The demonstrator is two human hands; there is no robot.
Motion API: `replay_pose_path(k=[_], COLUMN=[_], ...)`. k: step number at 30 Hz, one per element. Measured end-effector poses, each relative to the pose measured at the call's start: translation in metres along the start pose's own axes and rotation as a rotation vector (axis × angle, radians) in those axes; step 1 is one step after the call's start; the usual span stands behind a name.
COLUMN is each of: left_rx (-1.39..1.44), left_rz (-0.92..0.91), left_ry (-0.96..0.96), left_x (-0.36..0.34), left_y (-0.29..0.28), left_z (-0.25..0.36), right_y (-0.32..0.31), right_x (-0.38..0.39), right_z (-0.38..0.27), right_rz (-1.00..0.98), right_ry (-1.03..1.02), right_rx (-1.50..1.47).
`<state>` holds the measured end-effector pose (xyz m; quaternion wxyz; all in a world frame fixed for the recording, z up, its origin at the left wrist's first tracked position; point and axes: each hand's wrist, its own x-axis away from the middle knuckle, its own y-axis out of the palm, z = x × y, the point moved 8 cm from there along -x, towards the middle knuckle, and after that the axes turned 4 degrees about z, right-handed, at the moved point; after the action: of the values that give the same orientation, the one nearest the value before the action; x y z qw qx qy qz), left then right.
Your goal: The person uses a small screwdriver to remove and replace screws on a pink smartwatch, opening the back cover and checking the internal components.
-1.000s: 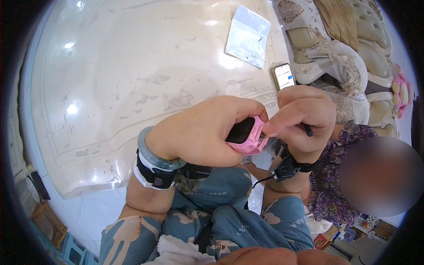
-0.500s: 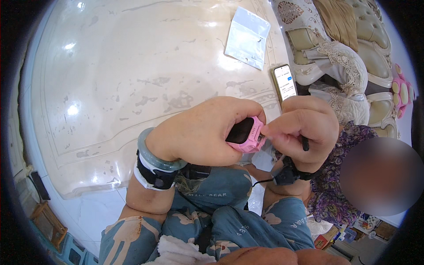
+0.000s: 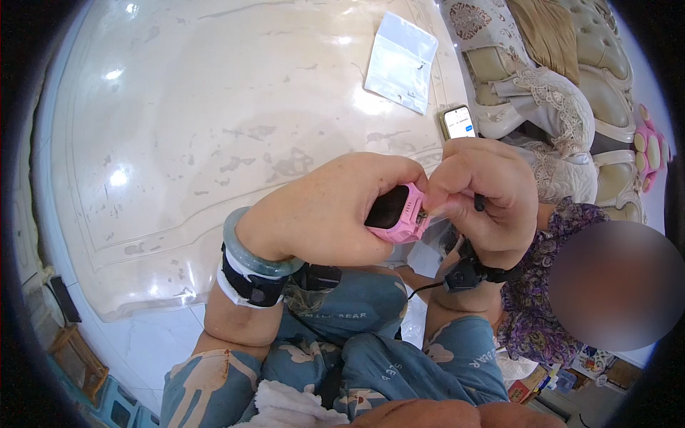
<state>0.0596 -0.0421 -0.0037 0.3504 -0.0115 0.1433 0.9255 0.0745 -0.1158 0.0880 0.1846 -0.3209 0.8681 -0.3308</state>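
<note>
Cream-coloured, glossy table with worn grey patches is spreading out beyond and to the left of the small pink digital watch case with a dark, squarish screen, which the person is holding up in front of the body, above the lap. From where I'm standing, the left hand is wrapping around that watch, its thumb and fingers gripping opposite sides, and a pale green bangle is circling the wrist. On the watch's right, the right hand is pinching thumb and forefinger together against its end; I cannot tell what is sitting between those tips. A short black rod is poking out of the same hand's curled fingers. Beyond the watch, a flat, clear-and-white plastic pouch is lying on the table; nearer, and to the watch's right, a lit smartphone is resting. Further right of the watch, somebody in a purple patterned top is staying close by.
</note>
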Motion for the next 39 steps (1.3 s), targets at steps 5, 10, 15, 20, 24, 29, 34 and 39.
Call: replay_pose_path(k=[5, 10, 15, 20, 24, 29, 34, 39], left_rx=[-0.056, -0.137, -0.165, -0.150, -0.192, -0.200, -0.212, -0.214], left_rz=[0.006, -0.003, -0.035, -0.050, -0.020, -0.059, -0.057, -0.029], left_ry=[-0.011, 0.010, -0.005, 0.016, 0.054, 0.046, 0.046, 0.047], left_x=[0.001, 0.000, 0.000, -0.001, 0.001, 0.001, 0.000, 0.001], left_y=[-0.001, -0.001, 0.001, 0.003, 0.000, 0.001, 0.002, 0.000], left_z=[0.005, 0.008, 0.008, 0.008, 0.009, 0.008, 0.009, 0.008], right_y=[0.000, -0.001, 0.000, -0.001, 0.002, 0.004, 0.004, 0.004], right_x=[0.000, 0.000, -0.002, -0.005, -0.010, -0.010, -0.009, -0.009], right_z=[0.001, -0.001, -0.003, -0.006, -0.007, -0.006, -0.005, 0.000], right_rz=[0.007, -0.027, -0.114, -0.174, -0.251, -0.279, -0.281, -0.267], right_ry=[-0.020, -0.047, -0.099, -0.086, -0.084, -0.044, -0.040, 0.000], right_rx=[-0.007, 0.022, -0.009, 0.018, 0.067, 0.046, 0.059, -0.010])
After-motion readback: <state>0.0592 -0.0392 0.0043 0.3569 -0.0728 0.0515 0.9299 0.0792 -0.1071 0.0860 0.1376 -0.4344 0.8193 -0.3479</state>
